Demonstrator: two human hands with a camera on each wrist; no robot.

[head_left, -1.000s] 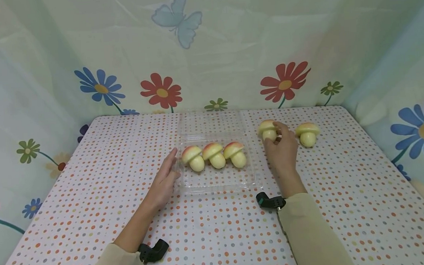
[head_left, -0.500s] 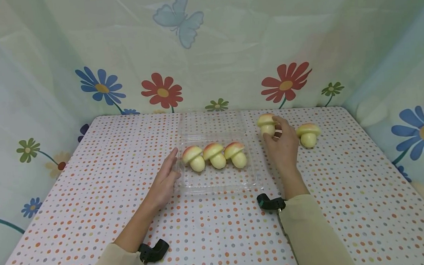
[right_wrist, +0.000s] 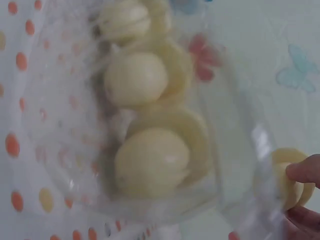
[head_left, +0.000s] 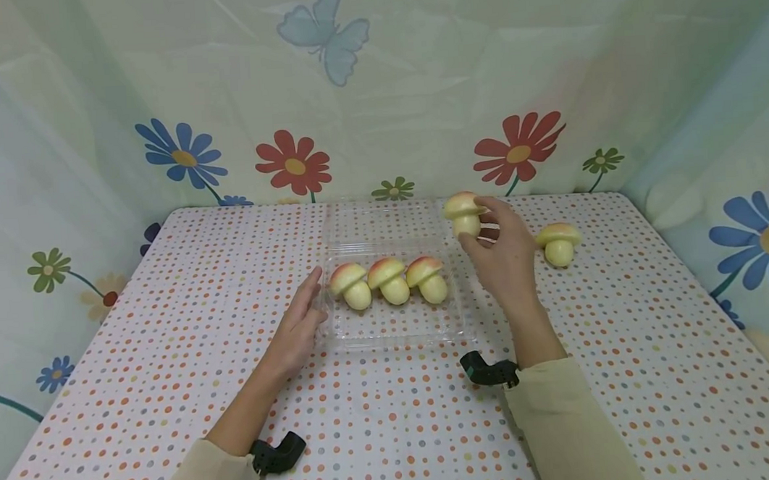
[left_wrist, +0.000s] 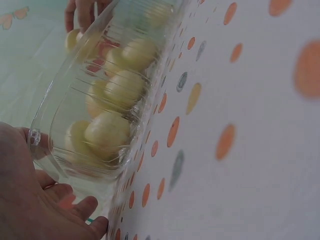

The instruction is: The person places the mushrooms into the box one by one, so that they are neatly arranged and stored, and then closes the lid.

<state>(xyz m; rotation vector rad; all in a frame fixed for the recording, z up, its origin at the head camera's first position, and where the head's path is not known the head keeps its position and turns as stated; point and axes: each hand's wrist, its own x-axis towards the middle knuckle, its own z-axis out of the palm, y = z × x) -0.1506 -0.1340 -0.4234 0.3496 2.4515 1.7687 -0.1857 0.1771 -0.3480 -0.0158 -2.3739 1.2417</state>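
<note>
Pinched between my right hand's (head_left: 506, 259) thumb and fingers is a pale yellow toy mushroom (head_left: 464, 208) with a reddish cap. It is raised near the back right corner of a clear plastic clamshell container (head_left: 396, 328). Three similar mushrooms (head_left: 393, 281) lie in a row inside the container, their caps tilted to the left. My left hand (head_left: 294, 335) rests against the container's left side with extended fingers. In the left wrist view, its fingers (left_wrist: 60, 192) spread beside the container's end. The right wrist view catches the held mushroom (right_wrist: 287, 185) at its right edge.
Another mushroom (head_left: 559, 245) stands on the dotted tablecloth (head_left: 394, 428), right of my right hand. The container's lid (head_left: 383, 222) lies open toward the back. A flower-printed curtain (head_left: 391, 109) hangs behind the table and at both sides.
My right hand has lifted the mushroom off the tablecloth and carried it left and toward the back, near the container. The left hand has stayed at the container's side.
</note>
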